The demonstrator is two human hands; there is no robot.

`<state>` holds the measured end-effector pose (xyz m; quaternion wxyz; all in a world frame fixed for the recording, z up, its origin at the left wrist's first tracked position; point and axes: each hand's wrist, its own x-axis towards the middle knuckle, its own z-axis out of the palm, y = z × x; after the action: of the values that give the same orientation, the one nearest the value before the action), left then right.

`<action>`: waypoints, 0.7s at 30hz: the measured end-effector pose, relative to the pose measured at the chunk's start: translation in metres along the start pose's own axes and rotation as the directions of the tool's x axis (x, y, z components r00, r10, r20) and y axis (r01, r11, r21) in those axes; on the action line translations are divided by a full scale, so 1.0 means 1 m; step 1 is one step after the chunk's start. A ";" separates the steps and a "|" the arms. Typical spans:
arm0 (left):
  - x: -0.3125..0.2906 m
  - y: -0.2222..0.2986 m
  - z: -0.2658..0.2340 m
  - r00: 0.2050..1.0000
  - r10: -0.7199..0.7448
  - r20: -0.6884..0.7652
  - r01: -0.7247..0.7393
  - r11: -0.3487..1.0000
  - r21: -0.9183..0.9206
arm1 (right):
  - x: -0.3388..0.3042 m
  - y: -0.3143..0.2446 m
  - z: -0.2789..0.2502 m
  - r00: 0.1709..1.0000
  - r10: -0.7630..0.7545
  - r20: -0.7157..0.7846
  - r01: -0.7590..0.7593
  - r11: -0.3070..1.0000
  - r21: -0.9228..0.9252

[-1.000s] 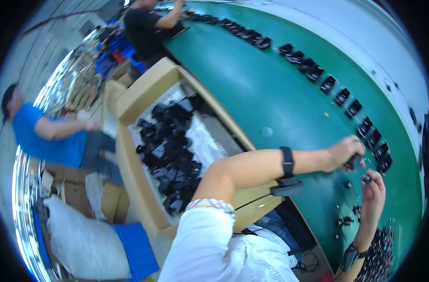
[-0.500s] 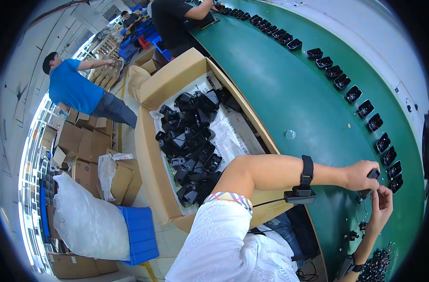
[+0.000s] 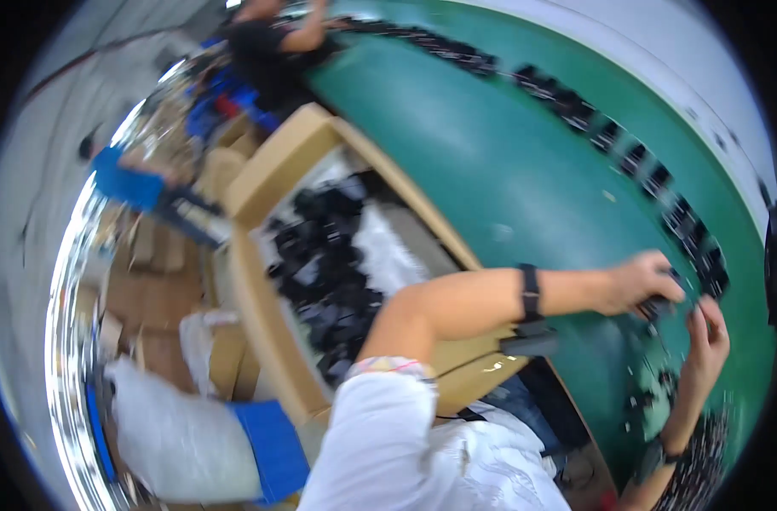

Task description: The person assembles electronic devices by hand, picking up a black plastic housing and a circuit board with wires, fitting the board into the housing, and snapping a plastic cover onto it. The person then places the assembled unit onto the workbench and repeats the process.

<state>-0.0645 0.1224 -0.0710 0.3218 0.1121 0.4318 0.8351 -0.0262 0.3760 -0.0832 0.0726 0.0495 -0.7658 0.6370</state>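
My left hand (image 3: pixel 648 283) grips a small black plastic casing (image 3: pixel 654 307) above the green table, at the right. A thin wire seems to hang below the casing, though motion blur hides its detail. Just beside it, my right hand (image 3: pixel 706 339) is raised with thumb and fingertips pinched together. Whatever sits between those fingertips is too small and blurred to make out. Beyond both hands, a long curved row of similar black casings (image 3: pixel 659 180) lines the table. Small dark parts (image 3: pixel 640 400) lie scattered under my right hand, near a pile of many tiny pieces (image 3: pixel 695 468).
An open cardboard box (image 3: pixel 273 341) heaped with black casings (image 3: pixel 320 247) stands left of the green table (image 3: pixel 457 145). A white plastic sack (image 3: pixel 180 434) and blue bin (image 3: pixel 273 447) are at lower left. One person in black (image 3: pixel 269 64) works at the far table; another in blue (image 3: pixel 129 180) stands left.
The whole view has shifted and blurred. My right hand has drawn slightly away from the casing, leaving a gap between the hands. My left hand still holds the casing.
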 end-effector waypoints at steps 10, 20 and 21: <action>-0.022 0.025 -0.007 0.998 -0.069 0.005 0.068 0.968 -0.242 | -0.020 -0.058 0.054 0.946 -0.324 -0.003 0.324 0.946 0.017; -0.026 -0.005 0.012 0.965 -0.169 -0.202 0.175 0.984 0.016 | -0.027 -0.055 0.068 0.794 -0.605 0.059 0.603 0.771 -0.202; -0.024 -0.010 0.009 0.988 -0.105 -0.114 0.098 0.993 -0.065 | -0.028 -0.055 0.068 0.799 -0.599 0.049 0.595 0.778 -0.202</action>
<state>-0.0374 0.1172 -0.0717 0.3412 0.0312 0.4299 0.8353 0.0073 0.2988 -0.0473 0.2821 0.2758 -0.7720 0.4984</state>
